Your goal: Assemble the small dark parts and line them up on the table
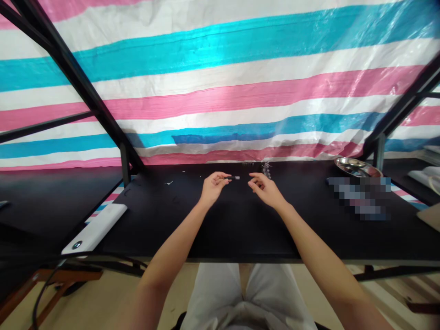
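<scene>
- Left hand (213,185) pinches a small dark stick-like piece (233,177) just above the black table (220,229), so it looks like mid-assembly — one part held, the other side waiting.
- Right hand (264,188) is loosely curled and holds nothing I can see, near a tiny cluster of parts (266,169).
- The piece lies roughly level, long axis left–right, free tip pointing at the right hand.
- My guess: next calls for fine fingertip alignment.

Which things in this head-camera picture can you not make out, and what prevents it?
- Small dark rod in left hand: too small to identify.
- Tiny cluster beyond right hand: too small.
- Patch right of the hands: pixelated.
- Metal dish: contents unclear, front edge covered by pixelation.
</scene>
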Available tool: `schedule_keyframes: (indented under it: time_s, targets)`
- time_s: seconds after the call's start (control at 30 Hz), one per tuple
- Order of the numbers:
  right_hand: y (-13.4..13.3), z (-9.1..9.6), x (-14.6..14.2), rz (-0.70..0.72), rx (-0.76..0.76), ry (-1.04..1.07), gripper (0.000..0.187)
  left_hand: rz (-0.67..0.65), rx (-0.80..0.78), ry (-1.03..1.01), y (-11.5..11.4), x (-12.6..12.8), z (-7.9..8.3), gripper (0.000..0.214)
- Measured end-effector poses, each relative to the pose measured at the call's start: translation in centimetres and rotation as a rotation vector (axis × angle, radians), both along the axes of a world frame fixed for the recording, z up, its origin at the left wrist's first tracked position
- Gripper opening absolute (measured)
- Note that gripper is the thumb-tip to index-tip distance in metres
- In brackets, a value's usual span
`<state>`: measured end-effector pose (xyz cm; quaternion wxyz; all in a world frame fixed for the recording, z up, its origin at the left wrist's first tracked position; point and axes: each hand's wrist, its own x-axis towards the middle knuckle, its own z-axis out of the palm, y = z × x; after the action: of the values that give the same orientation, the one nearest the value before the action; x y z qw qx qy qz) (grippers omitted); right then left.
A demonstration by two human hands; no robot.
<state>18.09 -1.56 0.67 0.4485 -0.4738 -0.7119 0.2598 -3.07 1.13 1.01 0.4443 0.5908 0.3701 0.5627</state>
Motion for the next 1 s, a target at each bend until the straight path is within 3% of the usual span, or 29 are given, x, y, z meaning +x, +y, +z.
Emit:
schedule_keyframes:
  time_s: [0.13, 0.37, 0.67, 1.0]
  targets:
    - [0.1, -1.0, -1.6, 0.171, -0.093, 0.183, 0.036, -0.061, 0.004, 0.072, -1.8, 1.4, -1.2, 0.022]
    - [-0.1, -0.8, -2.5, 0.188, -0.154, 0.462, 0.03, -0.036, 0.046, 0.038, -2.4, 1.8, -1.2, 0.021]
    - [-0.2, -0.1, -2.1, 0.168, -0.103, 0.465, 0.031, 0.025, 0.055, 0.002, -2.6, 1.9, -0.6, 0.021]
    - [0.2, -0.2, -1.1, 0.164, -0.11, 0.426, 0.029, 0.099, 0.032, -0.012, -1.4, 0.7, -1.2, 0.019]
